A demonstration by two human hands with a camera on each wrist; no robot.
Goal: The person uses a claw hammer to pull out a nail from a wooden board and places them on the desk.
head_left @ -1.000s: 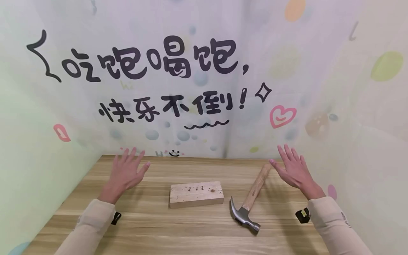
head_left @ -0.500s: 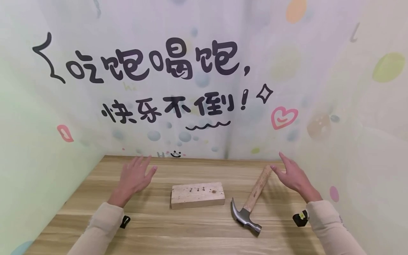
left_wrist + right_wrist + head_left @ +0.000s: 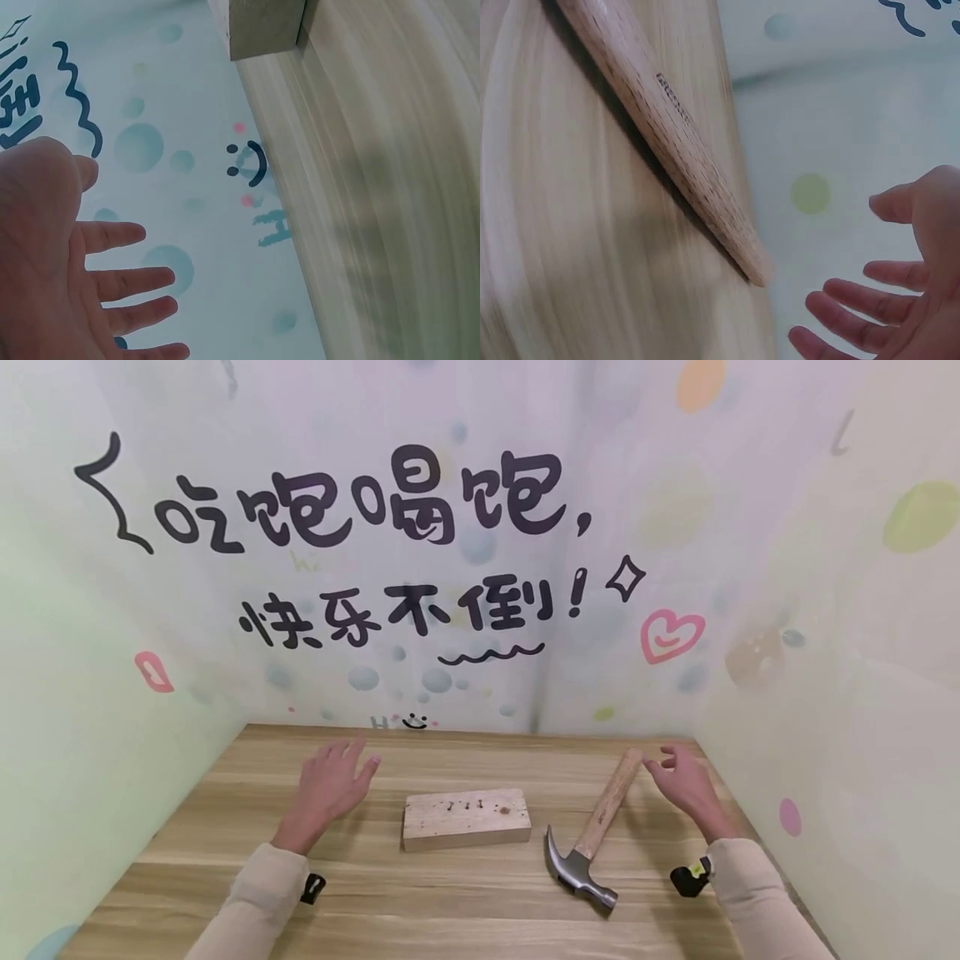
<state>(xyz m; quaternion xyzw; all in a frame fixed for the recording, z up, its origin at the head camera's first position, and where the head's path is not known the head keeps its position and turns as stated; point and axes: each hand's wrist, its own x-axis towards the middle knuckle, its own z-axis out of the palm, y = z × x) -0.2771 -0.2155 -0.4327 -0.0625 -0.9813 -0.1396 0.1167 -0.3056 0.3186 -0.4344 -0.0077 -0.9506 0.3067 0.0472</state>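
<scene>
A claw hammer [image 3: 596, 835] lies on the table, its steel head towards me and its wooden handle [image 3: 682, 142] pointing to the back right. Left of it rests a pale wooden block [image 3: 467, 820] with several small dark marks and what look like nails standing in its top. My right hand [image 3: 684, 783] hovers by the handle's end, fingers slightly bent and spread from the thumb, holding nothing. Over the table's left part is my left hand [image 3: 330, 789], fingers extended and nothing in them; the left wrist view shows its palm side [image 3: 45, 255].
The wood-grain table [image 3: 360, 902] meets a printed backdrop [image 3: 480, 693] with dark lettering at its far edge. Pale side walls [image 3: 885, 760] close in on the left and right. A small black device [image 3: 690, 878] is strapped at each wrist.
Both hands have come lower and moved inward, the left one to the right and the right one down beside the handle's end. The right fingers have bent more. Hammer and block stay put.
</scene>
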